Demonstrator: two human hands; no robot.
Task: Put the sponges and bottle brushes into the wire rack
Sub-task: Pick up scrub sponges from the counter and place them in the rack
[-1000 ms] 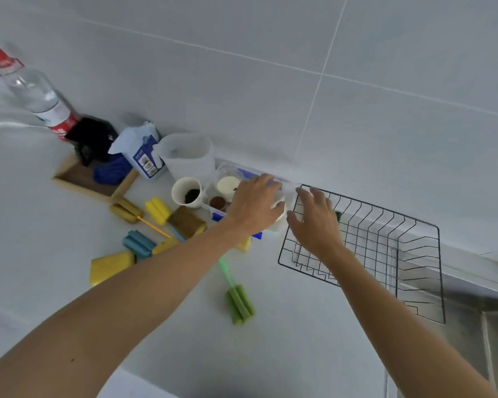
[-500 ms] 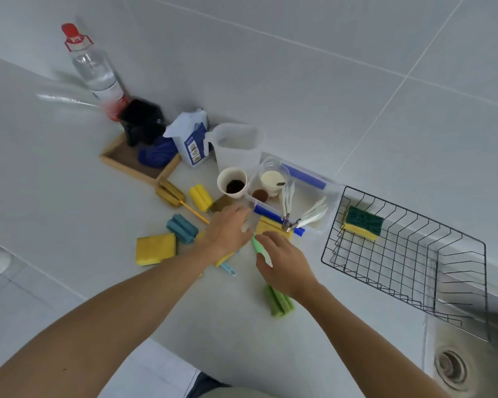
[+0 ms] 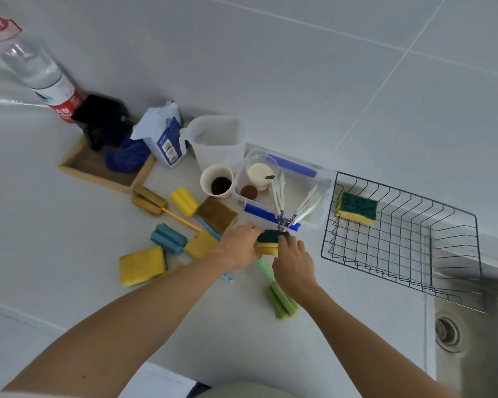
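Note:
A black wire rack [image 3: 400, 254] lies at the right with one green-and-yellow sponge [image 3: 357, 208] in its far left corner. Both hands meet on a second green-and-yellow sponge [image 3: 268, 239] in front of the clear tub: my left hand [image 3: 240, 248] grips its left side, my right hand [image 3: 292, 262] covers its right side. Below my right hand lies a green bottle brush [image 3: 281, 301]. To the left lie a yellow sponge [image 3: 142, 265], a blue brush [image 3: 168, 239], a yellow brush [image 3: 184, 201], a tan brush [image 3: 148, 200] and a brown sponge [image 3: 217, 213].
A clear plastic tub [image 3: 314, 193] with cups and white tongs stands just behind the hands. A paper cup [image 3: 216, 181], a jug [image 3: 217, 139], a carton [image 3: 164, 139], a wooden tray [image 3: 98, 173] and a water bottle [image 3: 32, 64] line the wall. A sink [image 3: 472, 340] opens at the right.
Both hands came back from the rack, where a green-and-yellow sponge now lies, to the pile. They now close on a second green-and-yellow sponge.

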